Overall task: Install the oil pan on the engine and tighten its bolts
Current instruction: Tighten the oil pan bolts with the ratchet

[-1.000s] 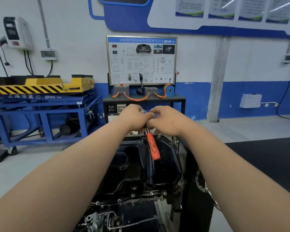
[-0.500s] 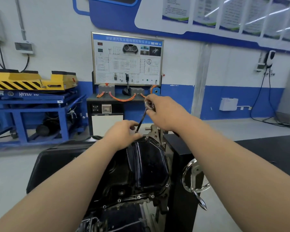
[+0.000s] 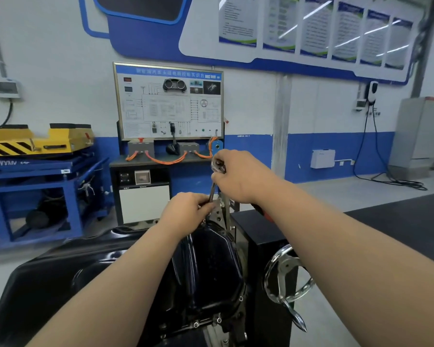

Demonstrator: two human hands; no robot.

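Observation:
The black oil pan (image 3: 208, 269) sits on the engine, with several bolts (image 3: 195, 324) showing along its near flange. My right hand (image 3: 238, 175) grips the chrome head of a ratchet wrench (image 3: 217, 167); a bit of its orange handle (image 3: 264, 214) shows under my wrist. A thin extension bar (image 3: 212, 190) runs down from the head to the pan's far edge. My left hand (image 3: 188, 209) pinches the lower end of that bar, and the bolt beneath it is hidden.
A black engine stand column (image 3: 263, 246) with a chrome handwheel (image 3: 286, 279) stands right of the pan. A black drip tray (image 3: 48, 284) lies to the left. Behind are a training panel cabinet (image 3: 168, 106), a blue lift table (image 3: 35, 176) and a black floor mat (image 3: 398, 221).
My hands were together on the wrench head a second ago. The right hand has since lifted with the ratchet head, the left dropped to the bar's lower end, and the view swung right.

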